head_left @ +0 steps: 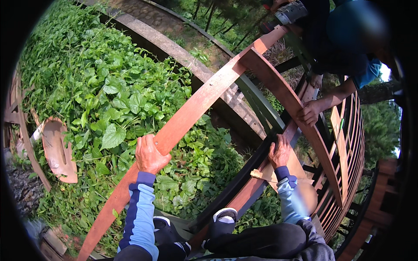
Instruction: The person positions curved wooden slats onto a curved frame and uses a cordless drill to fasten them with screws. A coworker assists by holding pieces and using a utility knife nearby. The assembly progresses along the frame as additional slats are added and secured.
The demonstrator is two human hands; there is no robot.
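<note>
Left hand clamped round a long reddish-brown wooden plank, fingers over its upper edge, thumb side hidden behind the wood. Plank slanting from the lower left up to the top centre, crossing above a bank of green leafy plants; lower end cut off near the picture's bottom edge. Right hand well apart from the left, pressed on a dark metal beam beside a second reddish board; fingertips hard to make out, so grip uncertain. Dark shoes perched on the frame below. At upper right, another person's hand gripping a curved wooden rail; body mostly in shadow. Slatted wooden railing bending away on the right. Broken wooden piece lying at far left.
</note>
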